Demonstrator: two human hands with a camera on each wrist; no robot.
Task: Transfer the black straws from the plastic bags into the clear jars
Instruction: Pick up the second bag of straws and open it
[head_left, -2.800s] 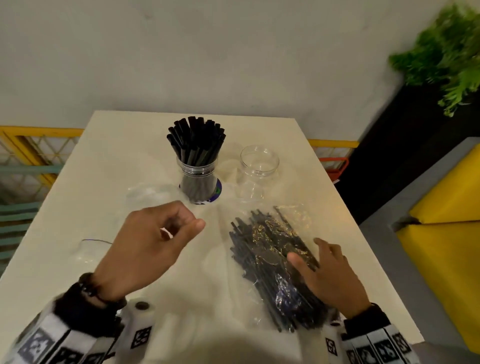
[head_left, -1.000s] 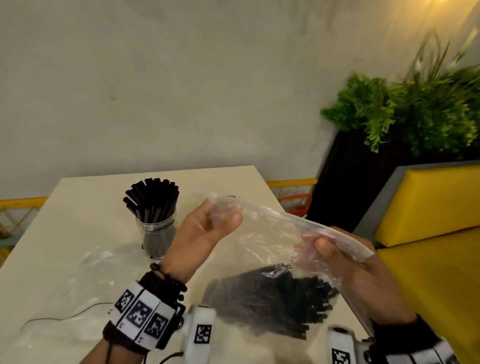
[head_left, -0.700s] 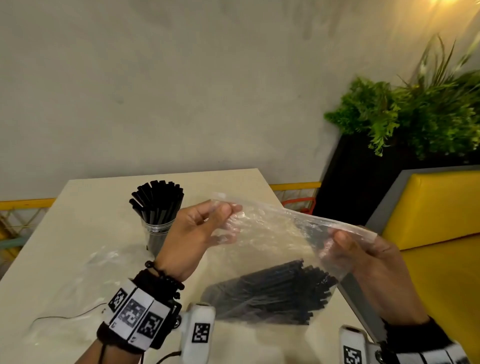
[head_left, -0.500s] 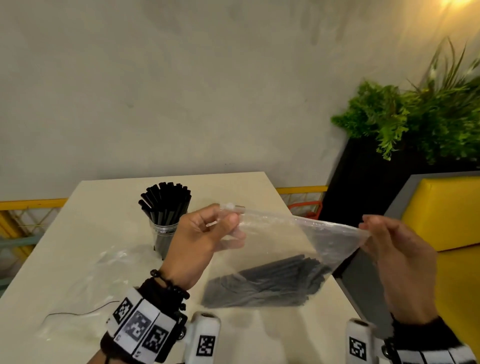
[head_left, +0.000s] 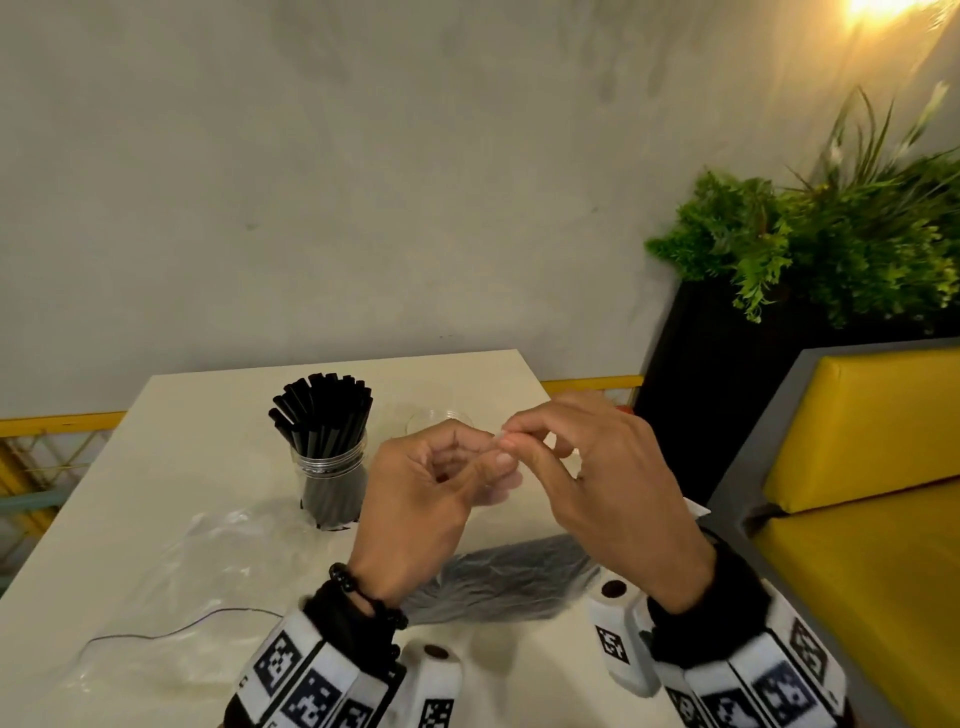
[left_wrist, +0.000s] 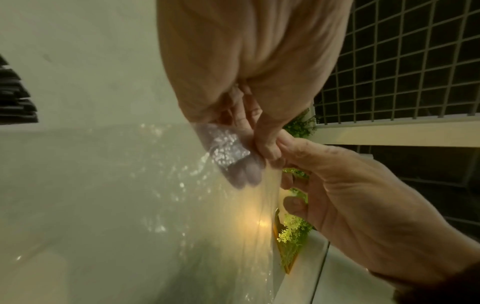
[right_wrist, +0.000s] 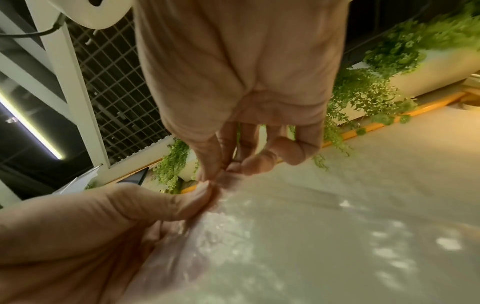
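A clear plastic bag (head_left: 506, 525) hangs above the table with a blurred bundle of black straws (head_left: 498, 577) in its bottom. My left hand (head_left: 488, 462) and right hand (head_left: 519, 441) meet at the bag's top edge, and each pinches the film between thumb and fingers. In the left wrist view, the left hand (left_wrist: 265, 152) pinches the bag (left_wrist: 182, 205) right against the right hand (left_wrist: 337, 195). The right wrist view shows the same pinch of the right hand (right_wrist: 218, 174) on the bag (right_wrist: 285, 236). A clear jar (head_left: 332, 478) packed with black straws stands at the left. Behind my left hand, only the rim of an empty clear jar (head_left: 439, 418) shows.
An empty plastic bag (head_left: 208, 561) lies flat on the white table (head_left: 182, 467) at the left, with a thin wire (head_left: 156, 631) near the front edge. A yellow bench (head_left: 857, 519) and a black planter with green plants (head_left: 831, 249) stand to the right.
The bag was lifted off the table and held by its top edge with the hands apart. My right hand has since moved left to meet the left hand at one spot.
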